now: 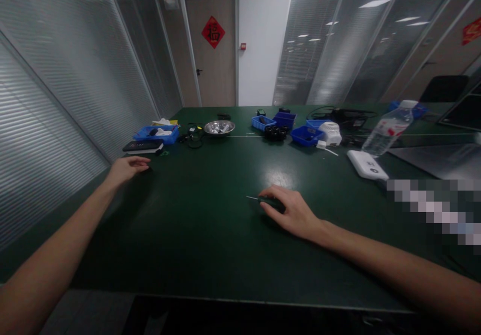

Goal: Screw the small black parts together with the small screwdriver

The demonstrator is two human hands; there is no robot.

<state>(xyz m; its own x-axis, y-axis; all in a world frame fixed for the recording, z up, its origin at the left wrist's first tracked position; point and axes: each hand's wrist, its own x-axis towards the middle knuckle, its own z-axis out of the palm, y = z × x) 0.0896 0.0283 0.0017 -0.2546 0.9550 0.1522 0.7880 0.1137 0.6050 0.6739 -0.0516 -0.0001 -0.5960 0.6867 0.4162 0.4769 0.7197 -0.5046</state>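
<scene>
Our bare forearms (391, 262) come in nearest the camera, one from the lower left corner and one from the lower right, over a dark green table (188, 255). Near the middle of the frame, our right hand (291, 207) curls around a dark-handled tool (277, 204), thumb on the near side and fingers on the far side, closed about the handle. Its thin metal shaft points left, out past our fingertips; we cannot tell whether it touches the tabletop.

Left of centre, our left hand (128, 168) reaches in with its fingers almost straight and close together, the thumb just below them. Something small and dark shows by those fingertips, and we cannot tell whether we hold it or whether the gap is bare. Just beyond this hand sits a black-topped case (145, 145), with a blue tray (173, 137) of mixed items behind it.

Farther back, left of centre, we see a shiny metal bowl (220, 134) with small pieces inside. Right of it stand blue bins (306, 138) and a cluster of black round parts (277, 133). On the right side, a clear bottle (387, 133) tilts in our view near a white device (366, 165).
</scene>
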